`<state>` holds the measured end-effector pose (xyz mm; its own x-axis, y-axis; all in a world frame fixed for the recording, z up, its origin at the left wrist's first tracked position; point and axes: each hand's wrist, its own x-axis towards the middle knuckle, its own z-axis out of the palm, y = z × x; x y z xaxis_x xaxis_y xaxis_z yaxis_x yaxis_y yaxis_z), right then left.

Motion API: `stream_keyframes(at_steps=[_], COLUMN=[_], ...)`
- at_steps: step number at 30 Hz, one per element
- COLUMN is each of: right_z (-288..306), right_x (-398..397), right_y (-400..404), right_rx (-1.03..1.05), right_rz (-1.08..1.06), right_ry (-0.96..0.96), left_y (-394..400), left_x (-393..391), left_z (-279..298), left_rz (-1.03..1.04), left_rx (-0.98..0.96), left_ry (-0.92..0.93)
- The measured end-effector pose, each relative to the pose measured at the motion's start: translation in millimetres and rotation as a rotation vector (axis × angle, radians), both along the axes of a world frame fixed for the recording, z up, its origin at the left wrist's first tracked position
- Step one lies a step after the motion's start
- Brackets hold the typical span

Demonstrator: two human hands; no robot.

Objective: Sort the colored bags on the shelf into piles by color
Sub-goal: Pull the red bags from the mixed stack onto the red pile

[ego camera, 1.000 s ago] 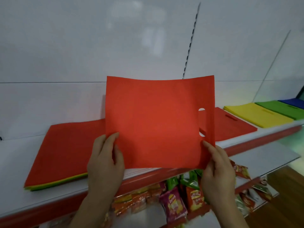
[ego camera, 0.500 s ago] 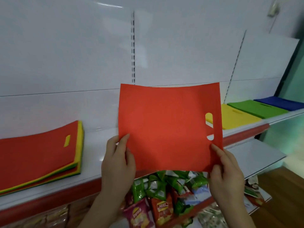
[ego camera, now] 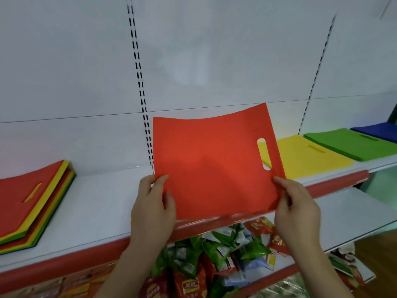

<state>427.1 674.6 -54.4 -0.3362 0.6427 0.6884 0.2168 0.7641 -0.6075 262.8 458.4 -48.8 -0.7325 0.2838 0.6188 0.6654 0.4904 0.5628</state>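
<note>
I hold a flat red bag (ego camera: 212,162) up over the white shelf (ego camera: 101,203), its cut-out handle slot to the right. My left hand (ego camera: 153,207) pinches its lower left corner and my right hand (ego camera: 294,203) pinches its lower right corner. A mixed stack (ego camera: 32,203) of red, yellow and green bags lies at the shelf's left end, a red one on top. To the right lie a yellow pile (ego camera: 305,158), a green pile (ego camera: 348,145) and a blue pile (ego camera: 380,132). The held bag hides the shelf behind it.
The shelf has a red front edge (ego camera: 214,224) and a white back panel with slotted uprights (ego camera: 139,82). Below it, a lower shelf holds several snack packets (ego camera: 214,254). A wooden floor (ego camera: 378,259) shows at the lower right.
The view has swung right along the shelf, so the mixed stack now sits further left. The red bag has tilted back and dropped lower over the shelf, still held in both hands.
</note>
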Motion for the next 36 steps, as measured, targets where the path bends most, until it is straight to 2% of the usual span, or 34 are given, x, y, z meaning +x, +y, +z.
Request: stream_keyframes(at_steps=[6,15,24,32,36], right_z=[9.2,-0.1,-13.5,-9.7,-6.1], right_x=[-41.5,-79.2,-89.3,-87.8,-87.9], right_y=[42.2,87.7,133.7,135.5,134.5], right_rx=[-0.052,-0.04,0.125,0.086,0.046], right_rz=[0.078,0.147,0.167,0.195,0.173], right_ry=[-0.148,-0.247,-0.485,-0.576,-0.635], left_y=[39.7,63.5,87.4,92.9,90.9], left_x=[-31.9,-49.9,-35.0,-25.0,-24.5], left_z=[3.1,-8.9,-14.4,-14.6,-14.7], left_rz=[0.069,0.174,0.394,0.543,0.553], left_rx=[-0.037,-0.326,-0.509,-0.573,-0.577], left_ry=[-0.077,-0.126,-0.185,-0.249,-0.275])
